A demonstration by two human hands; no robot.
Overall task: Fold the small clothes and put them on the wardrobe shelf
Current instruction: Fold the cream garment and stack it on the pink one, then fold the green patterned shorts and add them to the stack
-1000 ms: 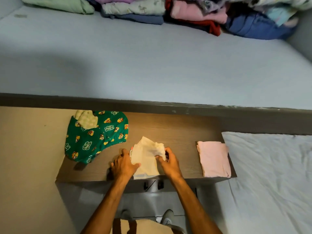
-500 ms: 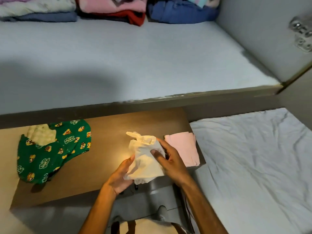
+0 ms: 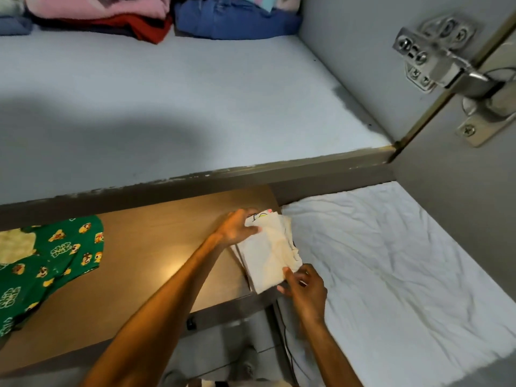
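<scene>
A folded cream garment (image 3: 269,251) lies at the right end of the wooden table (image 3: 156,247), where the folded pink piece lay; that pink piece is almost wholly hidden beneath it. My left hand (image 3: 237,227) grips the cream garment's far edge. Its near corner is pinched in my right hand (image 3: 304,286). A green printed garment (image 3: 55,258) lies unfolded at the table's left end, apart from both hands. The grey wardrobe shelf (image 3: 195,107) stretches behind the table.
Folded stacks sit at the back of the shelf: a pink and red pile (image 3: 97,15) and a blue pile (image 3: 237,19). A metal door hinge (image 3: 435,60) is on the wardrobe's right wall. A white sheet (image 3: 391,261) covers the surface right of the table.
Both hands carried the cream garment to the right from the table's middle and set it down over the pink piece. My view swung right, showing the hinge.
</scene>
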